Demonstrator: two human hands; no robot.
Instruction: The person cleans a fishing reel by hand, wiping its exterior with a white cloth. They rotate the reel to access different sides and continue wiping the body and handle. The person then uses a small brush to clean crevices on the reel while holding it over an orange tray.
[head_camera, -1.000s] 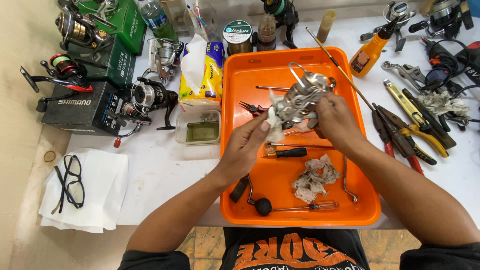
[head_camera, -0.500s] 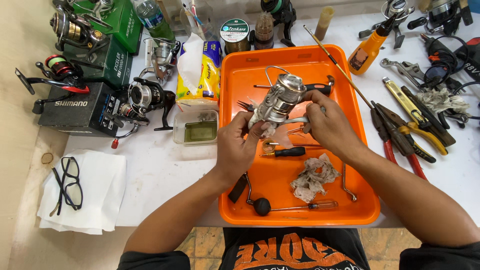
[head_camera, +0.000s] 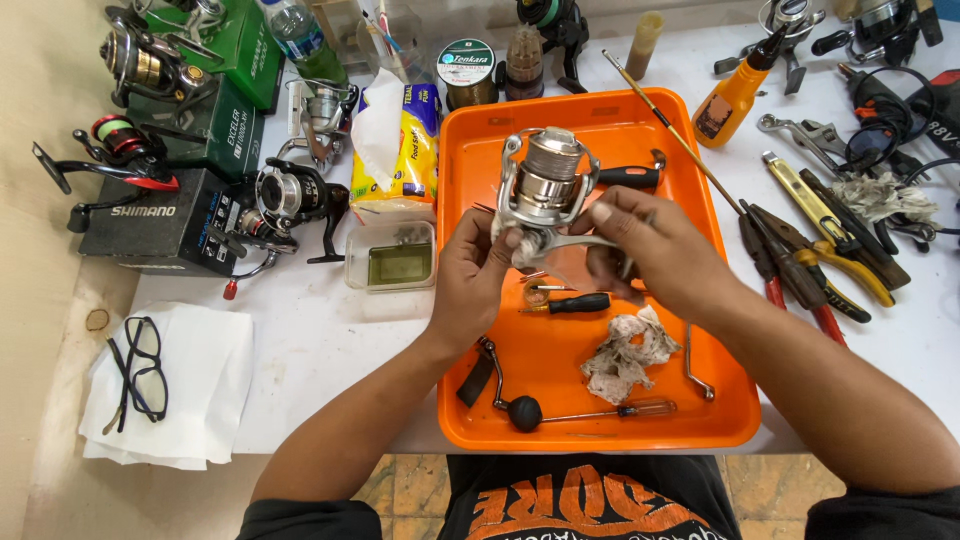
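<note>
This is my little reel repair bench at home, basically a hobby workshop. White table (head_camera: 330, 330) crammed with spinning reels (head_camera: 290, 195) sitting on their boxes (head_camera: 150, 225), pliers (head_camera: 830, 250) and wrenches (head_camera: 800, 130) piled on the right, an orange oil bottle (head_camera: 735, 95), and an orange parts tray (head_camera: 600, 420) holding screwdrivers (head_camera: 570, 303) and a greasy rag (head_camera: 625, 355) (tiled floor underneath).
</note>
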